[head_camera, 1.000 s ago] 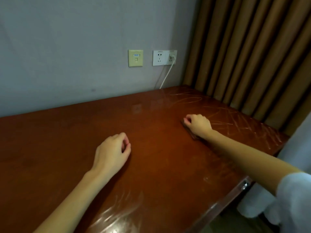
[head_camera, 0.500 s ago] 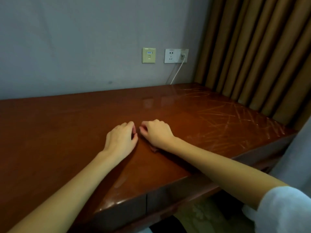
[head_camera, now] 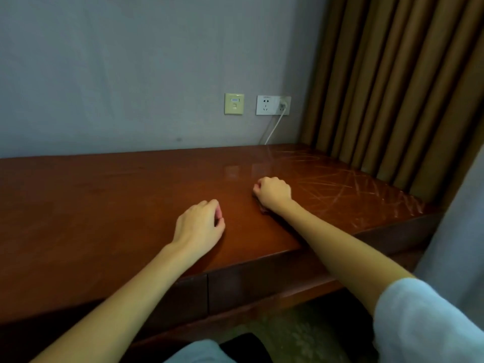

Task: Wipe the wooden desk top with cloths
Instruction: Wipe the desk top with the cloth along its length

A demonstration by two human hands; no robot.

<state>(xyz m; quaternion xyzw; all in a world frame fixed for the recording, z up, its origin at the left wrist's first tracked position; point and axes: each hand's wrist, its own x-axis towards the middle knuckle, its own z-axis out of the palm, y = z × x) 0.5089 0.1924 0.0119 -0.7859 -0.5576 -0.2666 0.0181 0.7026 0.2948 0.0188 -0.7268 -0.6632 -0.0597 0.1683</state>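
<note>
The wooden desk top is glossy red-brown, with pale scratch marks towards its right end. My right hand rests knuckles-up on the middle right of the desk, fingers curled, pressing a dark cloth; only a small edge of the cloth shows under the wrist. My left hand lies on the desk nearer the front edge, to the left of the right hand and apart from it. Its fingers are curled in and no cloth shows beneath it.
A grey wall runs behind the desk with a yellowish plate and a white socket; a white cable drops to the desk's back edge. Brown curtains hang at the right. Drawer fronts sit below the front edge.
My right hand has slid to the right with the cloth, away from my left hand, which it nearly touched half a second ago. My left hand has hardly moved.
</note>
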